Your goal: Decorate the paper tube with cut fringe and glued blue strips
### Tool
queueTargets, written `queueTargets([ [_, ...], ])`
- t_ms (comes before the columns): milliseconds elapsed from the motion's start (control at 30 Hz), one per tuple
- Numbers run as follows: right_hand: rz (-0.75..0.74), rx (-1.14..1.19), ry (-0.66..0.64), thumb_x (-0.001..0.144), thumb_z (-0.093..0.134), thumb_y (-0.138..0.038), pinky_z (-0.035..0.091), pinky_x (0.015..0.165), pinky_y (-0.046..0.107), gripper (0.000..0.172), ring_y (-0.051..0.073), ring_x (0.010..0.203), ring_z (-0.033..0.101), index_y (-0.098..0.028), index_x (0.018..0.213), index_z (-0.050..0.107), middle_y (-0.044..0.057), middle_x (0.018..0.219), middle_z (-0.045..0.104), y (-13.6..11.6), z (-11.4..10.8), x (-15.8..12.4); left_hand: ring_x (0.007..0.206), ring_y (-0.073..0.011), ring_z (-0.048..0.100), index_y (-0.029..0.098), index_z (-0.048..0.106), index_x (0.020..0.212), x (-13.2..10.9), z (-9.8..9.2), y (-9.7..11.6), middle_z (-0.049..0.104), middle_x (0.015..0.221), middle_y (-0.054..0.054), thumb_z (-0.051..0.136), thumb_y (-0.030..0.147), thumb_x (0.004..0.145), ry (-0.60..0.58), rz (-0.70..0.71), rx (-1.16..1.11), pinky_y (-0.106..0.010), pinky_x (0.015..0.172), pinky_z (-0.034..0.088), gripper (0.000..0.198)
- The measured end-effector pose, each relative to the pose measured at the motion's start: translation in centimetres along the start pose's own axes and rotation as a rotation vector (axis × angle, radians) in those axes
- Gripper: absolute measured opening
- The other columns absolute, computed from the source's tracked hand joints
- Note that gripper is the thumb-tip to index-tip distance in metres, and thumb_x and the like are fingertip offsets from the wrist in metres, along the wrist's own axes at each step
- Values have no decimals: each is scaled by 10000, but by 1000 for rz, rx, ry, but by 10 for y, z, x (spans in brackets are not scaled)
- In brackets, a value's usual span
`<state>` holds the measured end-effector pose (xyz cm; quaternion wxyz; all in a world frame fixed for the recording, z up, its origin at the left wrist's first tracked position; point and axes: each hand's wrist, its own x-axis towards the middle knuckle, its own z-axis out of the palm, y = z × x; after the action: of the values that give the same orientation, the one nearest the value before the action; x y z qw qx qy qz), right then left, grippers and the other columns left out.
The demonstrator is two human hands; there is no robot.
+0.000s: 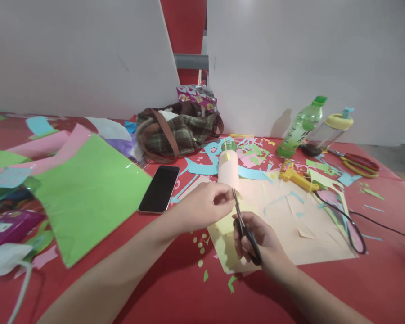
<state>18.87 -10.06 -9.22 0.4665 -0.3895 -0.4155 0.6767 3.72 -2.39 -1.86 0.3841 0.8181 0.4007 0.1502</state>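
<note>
My right hand is wrapped round black-handled scissors, whose narrow blades point up and away from me. Beside the blade tips, the fingers of my left hand are pinched together. Whatever they grip is too small or too hidden to make out. Just beyond both hands lies a cylinder wrapped in pale peach paper, with a green end and a thin yellow strip on it. Under my right hand are a yellow sheet and a large peach sheet.
On the left are a phone and a bright green sheet. A plaid bag stands behind. To the right are a yellow glue gun with a cord, a green bottle, a clear jar and red-and-yellow-handled scissors. Paper scraps lie around.
</note>
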Motion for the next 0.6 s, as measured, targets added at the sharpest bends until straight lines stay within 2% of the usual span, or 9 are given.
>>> queueTargets([
  [133,-87,31,51,647,618,-366,348,390,194,366,79,470,486,-226,927,429,-22,692,471,2,-1,4,527,-74,349,169,395,594,0,1,0,381,555,52,380,225,713,-16,-3,2,-179,460,264,132],
  [300,-197,64,132,631,651,-251,411,604,249,373,110,672,513,-260,921,416,-26,764,468,-3,-2,8,495,-62,347,164,394,573,-1,4,2,392,535,54,385,198,687,-138,18,4,-167,436,256,119],
  [467,-173,26,187,652,633,-183,394,612,218,330,87,660,487,-259,874,401,-44,739,475,-7,-2,6,449,-60,325,166,381,549,-1,10,2,366,499,52,384,188,653,-299,14,58,-173,391,227,107],
  [600,-164,-27,171,648,632,-176,395,596,203,334,79,635,477,-246,879,402,-45,738,473,-4,-4,5,443,-61,321,167,371,544,-1,15,3,368,497,51,386,165,632,-342,50,47,-177,391,227,90],
])
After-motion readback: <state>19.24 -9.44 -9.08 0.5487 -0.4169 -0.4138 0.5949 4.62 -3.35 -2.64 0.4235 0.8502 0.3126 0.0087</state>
